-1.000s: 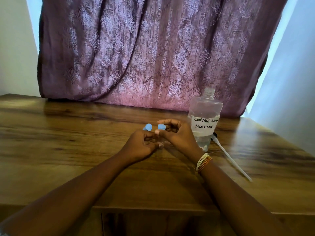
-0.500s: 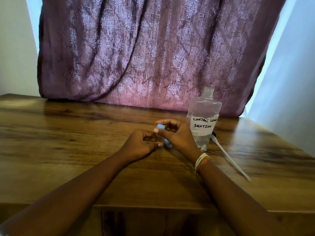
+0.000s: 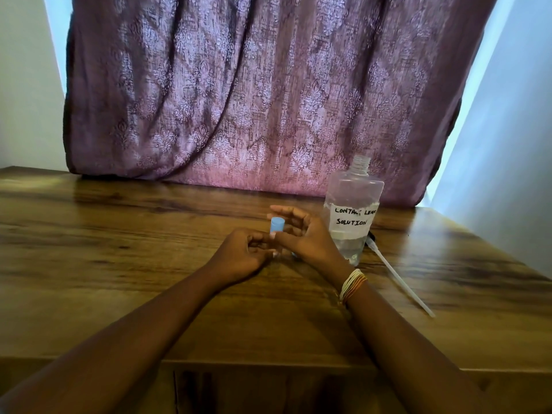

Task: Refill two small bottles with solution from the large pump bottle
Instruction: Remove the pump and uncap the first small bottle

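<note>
Both hands meet at the middle of the wooden table [image 3: 119, 264]. A small bottle with a blue cap [image 3: 277, 225] stands upright between them. My left hand [image 3: 242, 255] is curled around its lower part, which is mostly hidden. My right hand [image 3: 304, 237] has thumb and fingers around the blue cap. A sliver of a second blue piece [image 3: 294, 254] shows under my right hand. What it is cannot be told. The large clear bottle [image 3: 352, 216], labelled "contact lens solution", stands just right of my right hand. Its neck is open and it holds a little liquid.
The pump head with its long white tube [image 3: 397, 276] lies flat on the table to the right of the large bottle. A purple patterned curtain [image 3: 254, 100] hangs behind the table's back edge. The table's front edge runs below my forearms.
Two blue caps showed side by side above my fingers a second ago. Now only one stands upright, and the other blue piece has dropped low under my right hand.
</note>
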`<state>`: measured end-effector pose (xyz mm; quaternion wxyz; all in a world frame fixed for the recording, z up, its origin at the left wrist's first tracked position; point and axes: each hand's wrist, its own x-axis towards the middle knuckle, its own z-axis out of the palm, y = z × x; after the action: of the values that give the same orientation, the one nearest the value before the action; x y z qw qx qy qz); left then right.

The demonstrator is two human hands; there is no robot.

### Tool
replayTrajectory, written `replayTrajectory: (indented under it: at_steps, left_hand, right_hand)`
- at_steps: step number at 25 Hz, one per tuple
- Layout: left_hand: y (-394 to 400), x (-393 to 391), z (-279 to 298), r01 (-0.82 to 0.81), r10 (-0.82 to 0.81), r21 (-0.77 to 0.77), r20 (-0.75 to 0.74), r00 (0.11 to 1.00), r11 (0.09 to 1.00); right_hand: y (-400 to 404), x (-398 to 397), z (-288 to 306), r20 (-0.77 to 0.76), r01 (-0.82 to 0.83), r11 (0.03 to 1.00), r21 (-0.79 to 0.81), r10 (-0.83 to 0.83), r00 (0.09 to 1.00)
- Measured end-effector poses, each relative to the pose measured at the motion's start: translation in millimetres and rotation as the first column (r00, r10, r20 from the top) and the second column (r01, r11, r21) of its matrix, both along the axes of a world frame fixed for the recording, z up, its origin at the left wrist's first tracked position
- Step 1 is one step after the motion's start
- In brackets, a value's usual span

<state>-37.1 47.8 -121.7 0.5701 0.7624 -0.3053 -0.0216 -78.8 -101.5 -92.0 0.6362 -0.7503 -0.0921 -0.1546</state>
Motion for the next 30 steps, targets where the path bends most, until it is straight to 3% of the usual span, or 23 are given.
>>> replayTrajectory:
  at_steps: [7, 10, 13, 15, 16, 18, 20, 22, 30]
  left_hand:
    - [-0.1, 3.3, -0.7, -0.030, 0.030, 0.019, 0.003, 1.000, 0.999]
    - [3.4, 5.6, -0.5, -0.049, 0.050, 0.042, -0.012, 0.999, 0.998]
    - [8.1, 10.8, -1.6, -0.046, 0.048, 0.052, -0.032, 0.998, 0.998]
    - [10.7, 14.3, -2.5, -0.033, 0.035, 0.026, -0.057, 0.998, 0.999]
    - [12.4, 16.1, -2.5, -0.037, 0.039, 0.022, -0.070, 0.997, 0.999]
    - [16.3, 21.2, -3.9, -0.070, 0.073, 0.034, -0.087, 0.994, 0.997]
    - [19.3, 26.0, -7.1, -0.099, 0.102, 0.047, -0.073, 0.992, 0.994]
    - [20.1, 28.2, -9.2, -0.134, 0.138, 0.058, -0.056, 0.989, 0.989]
    - [20.5, 33.7, -8.4, -0.153, 0.154, 0.043, -0.011, 0.988, 0.987]
  right_hand:
    - [-0.6, 2.6, 2.8, -0.008, 0.083, 0.995, 0.064, -0.082, 0.997]
    - [3.0, 6.1, -1.2, -0.022, 0.024, 0.994, 0.103, -0.022, 1.000]
    - [4.8, 15.4, 1.8, 0.003, -0.101, 0.965, 0.243, 0.103, 0.995]
    - [4.3, 30.3, 5.6, -0.001, -0.089, 0.948, 0.304, 0.093, 0.996]
    - [4.1, 40.9, 7.1, -0.023, -0.033, 0.959, 0.281, 0.042, 0.999]
    - [1.7, 63.5, 7.5, -0.043, 0.156, 0.988, 0.006, -0.156, 0.987]
    - [-1.4, 82.8, 4.4, 0.013, 0.263, 0.884, -0.387, -0.280, 0.960]
    - [-1.8, 95.0, 1.1, 0.006, 0.248, 0.775, -0.581, -0.300, 0.954]
    - [9.0, 95.5, -3.9, -0.003, 0.255, 0.691, -0.676, -0.348, 0.937]
